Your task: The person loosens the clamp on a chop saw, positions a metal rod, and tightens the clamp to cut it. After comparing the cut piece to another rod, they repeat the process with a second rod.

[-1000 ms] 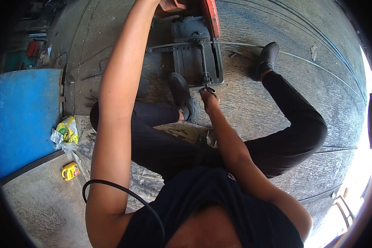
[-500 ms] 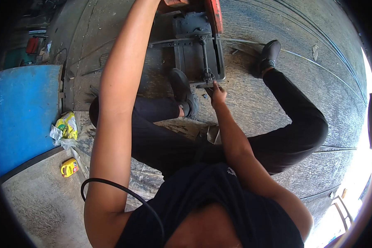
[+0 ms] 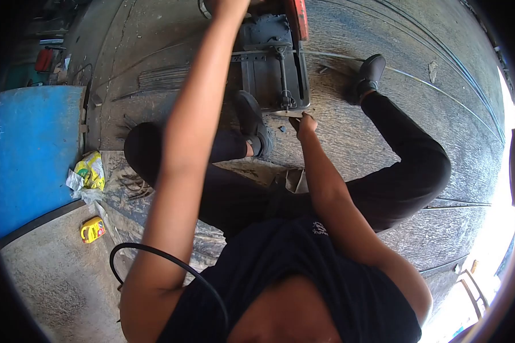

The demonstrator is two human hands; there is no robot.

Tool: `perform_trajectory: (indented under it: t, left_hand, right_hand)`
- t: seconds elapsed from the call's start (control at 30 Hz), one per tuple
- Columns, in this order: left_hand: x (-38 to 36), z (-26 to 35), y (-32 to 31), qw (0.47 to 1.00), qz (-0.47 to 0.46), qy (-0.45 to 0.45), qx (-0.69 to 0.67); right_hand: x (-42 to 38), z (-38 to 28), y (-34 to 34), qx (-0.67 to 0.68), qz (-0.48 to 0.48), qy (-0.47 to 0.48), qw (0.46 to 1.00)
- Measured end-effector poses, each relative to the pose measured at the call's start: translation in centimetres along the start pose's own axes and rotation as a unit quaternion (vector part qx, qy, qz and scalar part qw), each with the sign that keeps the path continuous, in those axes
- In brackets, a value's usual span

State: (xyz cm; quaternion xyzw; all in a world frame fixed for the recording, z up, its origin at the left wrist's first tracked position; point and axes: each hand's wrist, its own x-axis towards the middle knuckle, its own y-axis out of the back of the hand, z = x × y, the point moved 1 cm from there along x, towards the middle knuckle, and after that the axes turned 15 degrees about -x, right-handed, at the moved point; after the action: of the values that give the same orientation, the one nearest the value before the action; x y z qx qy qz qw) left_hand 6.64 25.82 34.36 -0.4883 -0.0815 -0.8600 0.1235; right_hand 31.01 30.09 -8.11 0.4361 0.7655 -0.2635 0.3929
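I sit on the ground in front of a dark grey chop saw (image 3: 272, 63) with a red blade guard (image 3: 296, 17). My left hand (image 3: 229, 6) reaches to the top edge of the view and is closed on the saw's handle, partly cut off by the frame. At the front of the saw base, my right hand (image 3: 305, 123) pinches the pale crank handle (image 3: 288, 113) of the vise screw (image 3: 281, 77). A thin steel rod (image 3: 418, 80) runs through the vise and off to the right.
My left shoe (image 3: 252, 126) rests against the saw base, my right shoe (image 3: 371, 71) near the rod. A bundle of rods (image 3: 160, 74) lies at the left. A blue panel (image 3: 34, 154), yellow bag (image 3: 91, 171), yellow container (image 3: 92, 230) and black cable (image 3: 154, 257) lie further left.
My left arm has swung to the right, uncovering the bundle of rods. My right hand has shifted slightly up and right along the front of the vise crank.
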Motion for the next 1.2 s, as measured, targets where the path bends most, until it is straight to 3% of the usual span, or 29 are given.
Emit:
perform_trajectory:
  t: [0.03,0.07,0.1,0.13,0.17,0.2,0.23,0.27,0.3,0.33,0.37,0.43,0.47,0.5,0.57,0.7,0.83,0.97,1.2]
  left_hand:
    - [-2.8,0.7,1.7,0.999,0.048,-0.013,0.0]
    - [-5.8,0.9,2.6,0.998,0.051,-0.02,-0.034]
    - [-9.6,0.9,3.7,0.996,0.054,-0.026,-0.067]
    - [-14.4,-0.1,5.7,0.991,-0.01,0.112,-0.067]
    - [-18.6,0.2,6.9,0.973,-0.007,0.217,-0.077]
    - [-23.2,-1.7,9.3,0.934,-0.071,0.348,-0.046]
    - [-26.9,-2.9,10.4,0.907,-0.091,0.403,-0.076]
    - [-29.7,-3.7,11.3,0.881,-0.179,0.438,0.016]
    - [-31.9,-5.0,12.4,0.817,-0.296,0.492,0.054]
    - [-35.3,-8.3,13.1,0.705,-0.412,0.567,0.105]
    - [-35.2,-7.9,13.1,0.704,-0.412,0.568,0.107]
    - [-34.0,-5.9,12.3,0.616,-0.574,0.516,0.155]
    - [-34.4,-6.2,12.2,0.58,-0.608,0.527,0.127]
    - [-35.1,-6.6,12.5,0.574,-0.611,0.53,0.127]
    - [-36.2,-7.4,13.0,0.625,-0.616,0.474,0.07]
    - [-35.5,-7.7,13.4,0.618,-0.576,0.534,-0.017]
    - [-34.5,-6.4,12.4,0.642,-0.603,0.47,0.049]
    - [-34.5,-5.4,11.8,0.665,-0.598,0.434,0.105]
    - [-34.0,-2.8,10.0,0.639,-0.593,0.425,0.244]
  right_hand:
    - [0.2,-0.8,0.0,0.002,0.0,-0.002,1.0]
    - [0.5,-2.0,0.2,-0.197,0.044,0.046,0.978]
    - [0.7,-2.8,0.1,-0.389,0.085,0.09,0.913]
    - [1.1,-3.3,-0.7,-0.388,0.084,0.086,0.914]
    - [1.4,-3.7,-1.6,-0.408,0.126,0.121,0.896]
    - [1.6,-4.0,-2.1,-0.429,0.167,0.156,0.874]
    - [1.5,-4.6,-2.7,-0.433,0.166,0.153,0.873]
    - [1.2,-5.3,-3.3,-0.443,0.176,0.176,0.861]
    - [0.8,-5.8,-3.9,-0.452,0.185,0.199,0.849]
    - [0.3,-6.3,-4.2,-0.453,0.183,0.198,0.85]
    - [-0.2,-6.7,-4.5,-0.482,0.165,0.197,0.838]
    - [0.2,-6.3,-4.5,-0.507,0.15,0.19,0.827]
    - [0.5,-5.7,-4.0,-0.551,0.142,0.232,0.789]
    - [0.8,-5.0,-3.7,-0.593,0.131,0.273,0.747]
    - [1.0,-4.8,-3.8,-0.583,0.127,0.249,0.763]
    - [0.0,-5.7,-3.9,-0.586,0.112,0.233,0.768]
    - [0.6,-4.7,-3.7,-0.573,0.13,0.271,0.762]
    - [0.8,-3.7,-3.1,-0.492,0.143,0.331,0.792]
    - [1.3,-3.1,-3.3,-0.429,0.162,0.364,0.811]
